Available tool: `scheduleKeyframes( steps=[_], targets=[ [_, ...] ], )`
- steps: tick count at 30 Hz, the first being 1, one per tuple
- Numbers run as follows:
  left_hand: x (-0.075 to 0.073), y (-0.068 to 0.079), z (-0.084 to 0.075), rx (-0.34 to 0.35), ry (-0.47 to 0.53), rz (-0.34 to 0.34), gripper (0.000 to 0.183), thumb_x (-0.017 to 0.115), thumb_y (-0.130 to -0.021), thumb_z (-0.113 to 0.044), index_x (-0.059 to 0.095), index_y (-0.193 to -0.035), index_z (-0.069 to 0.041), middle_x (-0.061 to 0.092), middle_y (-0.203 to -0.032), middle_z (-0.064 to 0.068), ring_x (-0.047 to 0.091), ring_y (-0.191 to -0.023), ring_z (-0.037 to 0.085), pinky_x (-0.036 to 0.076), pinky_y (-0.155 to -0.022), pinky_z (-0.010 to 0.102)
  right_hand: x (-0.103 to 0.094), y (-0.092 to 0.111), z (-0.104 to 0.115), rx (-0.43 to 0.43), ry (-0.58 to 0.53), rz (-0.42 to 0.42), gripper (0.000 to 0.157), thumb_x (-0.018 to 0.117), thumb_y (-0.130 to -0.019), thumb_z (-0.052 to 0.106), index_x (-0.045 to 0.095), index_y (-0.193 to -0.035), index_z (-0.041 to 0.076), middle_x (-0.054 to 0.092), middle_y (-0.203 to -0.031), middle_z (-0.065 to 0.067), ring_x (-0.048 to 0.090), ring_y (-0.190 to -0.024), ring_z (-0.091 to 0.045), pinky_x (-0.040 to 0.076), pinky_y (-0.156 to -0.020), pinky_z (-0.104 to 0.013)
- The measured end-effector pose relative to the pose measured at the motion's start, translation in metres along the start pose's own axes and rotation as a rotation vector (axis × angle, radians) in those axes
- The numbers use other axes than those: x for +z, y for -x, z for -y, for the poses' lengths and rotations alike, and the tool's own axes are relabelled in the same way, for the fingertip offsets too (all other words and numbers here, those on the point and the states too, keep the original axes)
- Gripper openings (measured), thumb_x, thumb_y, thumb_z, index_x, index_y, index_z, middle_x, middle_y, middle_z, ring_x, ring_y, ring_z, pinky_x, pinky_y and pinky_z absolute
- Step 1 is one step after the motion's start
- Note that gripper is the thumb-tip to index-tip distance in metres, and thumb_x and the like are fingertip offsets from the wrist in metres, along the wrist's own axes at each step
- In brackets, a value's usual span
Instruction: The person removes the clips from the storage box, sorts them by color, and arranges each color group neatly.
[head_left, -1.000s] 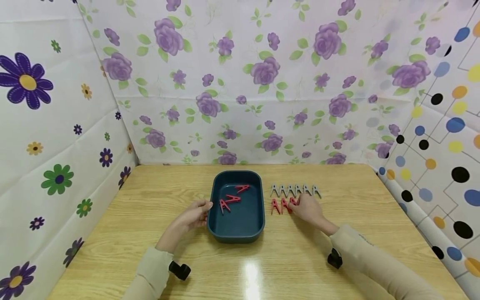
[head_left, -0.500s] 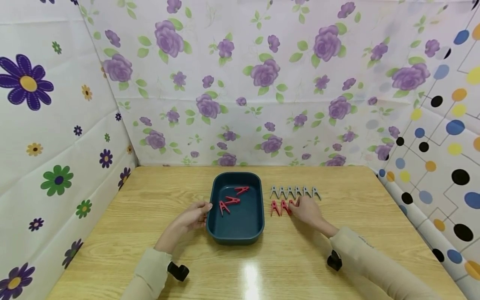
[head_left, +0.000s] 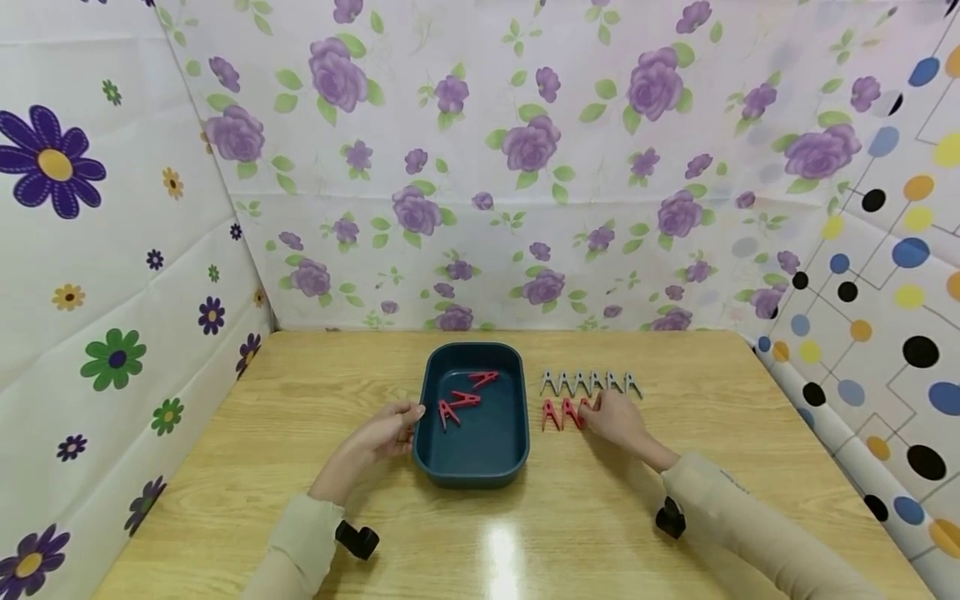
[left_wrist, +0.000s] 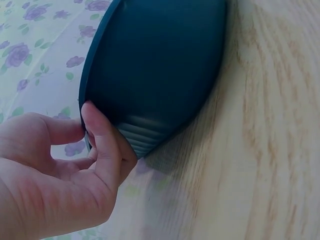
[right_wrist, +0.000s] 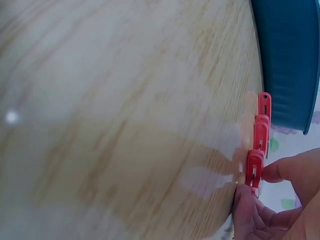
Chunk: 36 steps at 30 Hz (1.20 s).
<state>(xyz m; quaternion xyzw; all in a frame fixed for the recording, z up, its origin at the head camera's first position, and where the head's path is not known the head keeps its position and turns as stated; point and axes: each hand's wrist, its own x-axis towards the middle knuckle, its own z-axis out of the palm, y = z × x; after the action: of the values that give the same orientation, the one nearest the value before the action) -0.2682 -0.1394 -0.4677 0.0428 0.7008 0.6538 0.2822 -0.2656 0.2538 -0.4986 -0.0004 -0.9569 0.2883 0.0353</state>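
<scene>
A dark teal plastic bin [head_left: 472, 450] stands on the table, with 3 red clothespins [head_left: 466, 398] lying loose inside. At its left side my left hand [head_left: 386, 429] grips the wall, thumb at the rim and fingers curled against the outside; the left wrist view shows this hold [left_wrist: 75, 170] closely. To the right of the bin, red clothespins [head_left: 550, 414] stand in a short row. My right hand [head_left: 617, 421] pinches the rightmost visible one [right_wrist: 254, 167] between thumb and finger, partly covering it in the head view.
Behind the red row runs a row of several grey clothespins [head_left: 579, 383]. The wooden table [head_left: 337, 367] is bounded by a flowered cloth [head_left: 480, 200] at the back and patterned cloths at both sides. Light glares off the table near its front.
Both hands keep their places, with barely any movement. The bin and the clothespins stay where they were; the whole view shifts very slightly.
</scene>
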Motion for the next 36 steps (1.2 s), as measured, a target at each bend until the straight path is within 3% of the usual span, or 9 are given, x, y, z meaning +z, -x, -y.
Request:
scheduleKeyframes(
  steps=[8, 16, 32, 36],
  targets=[
    [-0.003, -0.004, -0.002, -0.018, 0.005, -0.012, 0.042, 0.045, -0.104, -0.027, 0.042, -0.129, 0.006, 0.057, -0.076, -0.002, 0.051, -0.063, 0.007, 0.046, -0.06, 0.02, -0.008, -0.001, 0.002, -0.011, 0.025, -0.071, 0.05, 0.057, -0.096, 0.03, 0.044, -0.05, 0.015, 0.038, -0.041, 0.005, 0.029, -0.036, -0.01, 0.023, -0.037, -0.023],
    [-0.002, -0.002, -0.004, -0.036, 0.01, -0.019, 0.037, 0.044, -0.104, -0.025, 0.044, -0.124, 0.005, 0.056, -0.077, -0.001, 0.051, -0.062, 0.007, 0.046, -0.058, 0.02, -0.013, -0.001, 0.008, -0.041, 0.001, -0.091, 0.028, 0.054, -0.095, 0.018, 0.052, -0.068, 0.009, 0.049, -0.051, -0.001, 0.039, -0.042, -0.013, 0.03, -0.042, -0.026],
    [-0.003, -0.005, -0.002, -0.049, -0.004, -0.055, 0.043, 0.045, -0.104, -0.025, 0.041, -0.134, 0.006, 0.057, -0.081, 0.0, 0.052, -0.065, 0.008, 0.046, -0.06, 0.022, -0.007, -0.012, 0.039, -0.234, -0.071, -0.228, 0.015, 0.055, -0.091, 0.01, 0.064, -0.08, 0.006, 0.058, -0.059, -0.002, 0.043, -0.044, -0.01, 0.036, -0.045, -0.023],
    [-0.002, -0.005, 0.0, -0.04, -0.001, -0.046, 0.041, 0.044, -0.104, -0.024, 0.042, -0.131, 0.006, 0.057, -0.078, 0.0, 0.051, -0.064, 0.008, 0.045, -0.059, 0.022, -0.003, -0.011, 0.044, -0.248, -0.132, -0.214, 0.012, 0.054, -0.093, 0.01, 0.063, -0.089, 0.004, 0.062, -0.067, -0.004, 0.047, -0.047, -0.008, 0.039, -0.045, -0.022]
  ],
)
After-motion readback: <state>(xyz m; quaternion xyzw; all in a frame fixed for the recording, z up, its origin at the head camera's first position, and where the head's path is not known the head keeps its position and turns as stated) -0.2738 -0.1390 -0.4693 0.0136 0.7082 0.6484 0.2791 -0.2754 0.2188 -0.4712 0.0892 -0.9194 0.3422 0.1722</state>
